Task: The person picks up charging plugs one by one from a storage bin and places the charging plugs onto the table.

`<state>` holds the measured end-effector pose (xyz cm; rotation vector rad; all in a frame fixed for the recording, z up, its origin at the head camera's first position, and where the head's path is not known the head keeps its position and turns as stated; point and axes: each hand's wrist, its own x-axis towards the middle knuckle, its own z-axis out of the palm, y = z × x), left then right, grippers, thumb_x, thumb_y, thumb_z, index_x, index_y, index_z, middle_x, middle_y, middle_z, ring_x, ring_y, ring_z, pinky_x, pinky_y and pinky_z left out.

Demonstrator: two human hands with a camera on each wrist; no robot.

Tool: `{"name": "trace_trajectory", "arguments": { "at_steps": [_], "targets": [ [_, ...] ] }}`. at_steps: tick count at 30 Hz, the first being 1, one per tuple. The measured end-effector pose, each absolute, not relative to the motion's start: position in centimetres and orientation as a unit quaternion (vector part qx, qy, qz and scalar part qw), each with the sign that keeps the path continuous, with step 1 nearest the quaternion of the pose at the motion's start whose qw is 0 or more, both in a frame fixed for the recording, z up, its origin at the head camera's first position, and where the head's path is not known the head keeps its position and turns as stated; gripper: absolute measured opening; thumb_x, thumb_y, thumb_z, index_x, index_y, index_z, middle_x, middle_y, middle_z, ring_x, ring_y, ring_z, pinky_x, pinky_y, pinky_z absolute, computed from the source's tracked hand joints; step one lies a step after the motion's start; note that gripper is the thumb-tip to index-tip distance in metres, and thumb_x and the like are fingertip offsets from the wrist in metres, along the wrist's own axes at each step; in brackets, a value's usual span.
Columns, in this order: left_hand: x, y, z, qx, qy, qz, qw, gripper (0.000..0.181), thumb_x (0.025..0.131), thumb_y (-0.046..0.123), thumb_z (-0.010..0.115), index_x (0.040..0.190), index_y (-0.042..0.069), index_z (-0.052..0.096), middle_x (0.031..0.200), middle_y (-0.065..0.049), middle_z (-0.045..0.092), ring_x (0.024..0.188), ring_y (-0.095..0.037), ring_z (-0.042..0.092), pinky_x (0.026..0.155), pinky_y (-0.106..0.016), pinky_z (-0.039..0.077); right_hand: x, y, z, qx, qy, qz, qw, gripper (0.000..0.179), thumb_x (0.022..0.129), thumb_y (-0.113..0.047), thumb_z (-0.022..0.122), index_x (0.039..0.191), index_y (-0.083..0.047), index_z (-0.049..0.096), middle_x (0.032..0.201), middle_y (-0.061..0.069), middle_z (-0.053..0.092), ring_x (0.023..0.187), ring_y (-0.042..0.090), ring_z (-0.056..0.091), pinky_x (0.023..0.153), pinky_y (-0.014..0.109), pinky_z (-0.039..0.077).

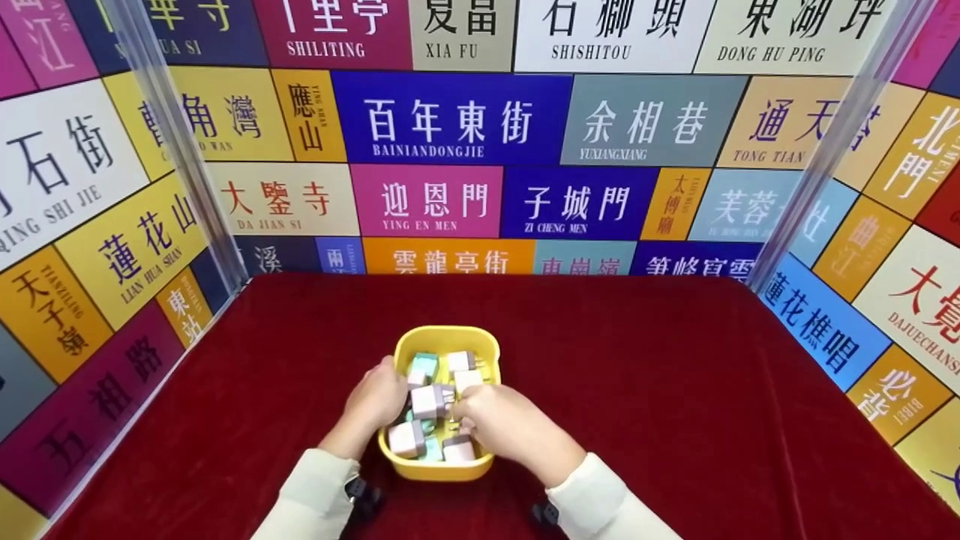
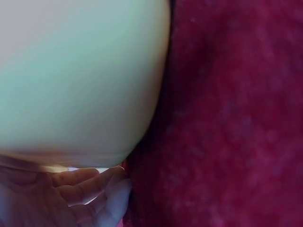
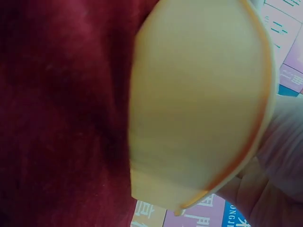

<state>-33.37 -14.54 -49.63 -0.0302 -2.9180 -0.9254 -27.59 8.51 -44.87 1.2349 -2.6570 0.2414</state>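
On the red cloth stands a yellow plastic basin (image 1: 442, 471) with several plug chargers in it, some white and grey, some mint green. One white and grey charger (image 1: 427, 403) lies near the middle, its prongs pointing right. At the basin's left rim my left hand (image 1: 379, 396) grips the side; its fingers (image 2: 83, 187) show by the wall in the left wrist view. My right hand (image 1: 504, 421) reaches over the right rim, fingers bent down among the chargers beside those prongs. Whether it pinches one is hidden. The basin's outer wall (image 3: 199, 99) fills most of the right wrist view.
A dark red velvet cloth (image 1: 660, 390) covers the table around the basin. Panels with colourful printed place names (image 1: 450, 120) stand behind and on both sides. Clear corner posts (image 1: 821, 135) rise at the back left and right.
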Motion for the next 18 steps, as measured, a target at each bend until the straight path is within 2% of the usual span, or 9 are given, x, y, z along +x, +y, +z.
{"name": "trace_trajectory", "arguments": {
  "at_steps": [4, 12, 18],
  "targets": [
    [-31.7, -14.0, -47.5, 0.002, -0.95, -0.31, 0.024, 0.041, 0.104, 0.013, 0.048, 0.138, -0.01, 0.055, 0.126, -0.027, 0.068, 0.12, -0.043, 0.065, 0.101, -0.056, 0.052, -27.6, 8.2, -44.9, 0.407, -0.905, 0.075, 0.095, 0.018, 0.086, 0.004, 0.073, 0.087, -0.013, 0.08, 0.082, -0.002, 0.068, 0.068, 0.009, 0.051, 0.062, 0.023, 0.047],
    [-31.3, -13.9, -47.1, 0.002, -0.951, -0.309, 0.024, 0.039, 0.105, 0.014, 0.047, 0.136, -0.008, 0.056, 0.123, -0.025, 0.069, 0.118, -0.041, 0.067, 0.099, -0.055, 0.053, -27.2, 7.4, -45.0, 0.366, -0.927, 0.015, 0.086, 0.018, 0.093, -0.002, 0.07, 0.093, -0.016, 0.081, 0.084, -0.003, 0.072, 0.068, 0.014, 0.058, 0.064, 0.03, 0.053],
    [-31.6, -14.1, -47.4, -0.003, -0.949, -0.315, 0.023, 0.039, 0.104, 0.014, 0.048, 0.135, -0.008, 0.057, 0.121, -0.025, 0.069, 0.117, -0.042, 0.066, 0.098, -0.056, 0.053, -27.1, 7.3, -45.1, 0.357, -0.93, 0.019, 0.087, 0.018, 0.092, -0.001, 0.072, 0.095, -0.016, 0.081, 0.087, -0.002, 0.075, 0.069, 0.015, 0.06, 0.066, 0.032, 0.055]
  ]
}}
